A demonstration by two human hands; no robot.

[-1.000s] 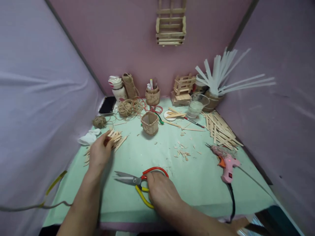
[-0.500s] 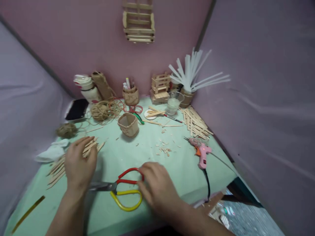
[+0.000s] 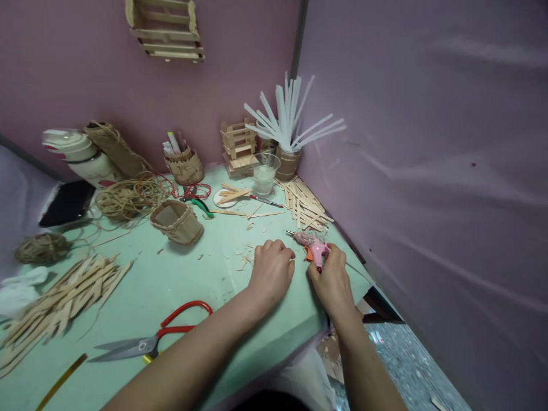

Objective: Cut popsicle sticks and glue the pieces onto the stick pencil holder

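The left hand (image 3: 270, 273) is shown with its fingers curled, just beside the pink hot-glue gun (image 3: 315, 246); whether anything is held beneath them cannot be told. By the right hand (image 3: 336, 279), the gun's handle is gripped, the nozzle being pointed toward the far left. The gun is located near the right edge of the green-covered table (image 3: 205, 282), in front of loosely piled craft sticks (image 3: 302, 202). Wood chips (image 3: 242, 258) are scattered to the left of the left hand. The red-and-yellow-handled scissors (image 3: 143, 346) are partly covered by the left forearm. Farther left, 1 heap of thin wooden strips (image 3: 68, 294) is seen. Behind, 1 open-topped container (image 3: 182, 227) is placed upright, and white sticks (image 3: 287, 108) are held in 1 brown pot (image 3: 287, 164).
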